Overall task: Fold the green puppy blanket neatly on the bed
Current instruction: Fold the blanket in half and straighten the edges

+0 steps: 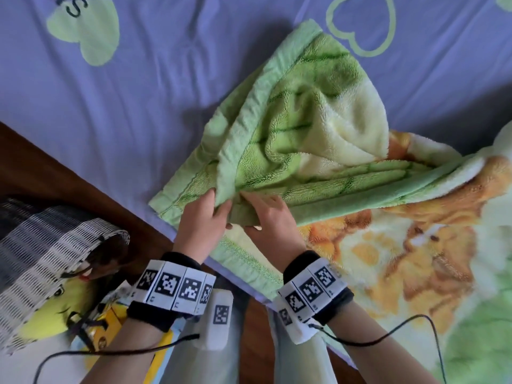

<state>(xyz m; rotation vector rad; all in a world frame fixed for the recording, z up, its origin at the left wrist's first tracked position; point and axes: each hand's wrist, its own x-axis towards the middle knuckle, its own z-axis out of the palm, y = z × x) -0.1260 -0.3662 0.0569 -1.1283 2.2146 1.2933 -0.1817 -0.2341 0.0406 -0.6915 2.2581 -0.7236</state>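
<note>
The green puppy blanket (304, 128), fluffy with orange puppy prints, lies partly folded and bunched on the purple bed sheet (138, 92). A raised fold stands in the middle and the printed part spreads to the right. My left hand (203, 220) pinches a green hemmed edge of the blanket near the bed's front edge. My right hand (267, 214) grips the adjoining fold right beside it, fingers curled into the fabric. Both wrists wear black bands with square marker tags and cables.
The sheet carries green heart prints (86, 31). A dark wooden bed frame (69, 178) runs diagonally at the lower left. Beside it stands a woven basket (41, 259) with a yellow plush toy (52, 314) and yellow items below.
</note>
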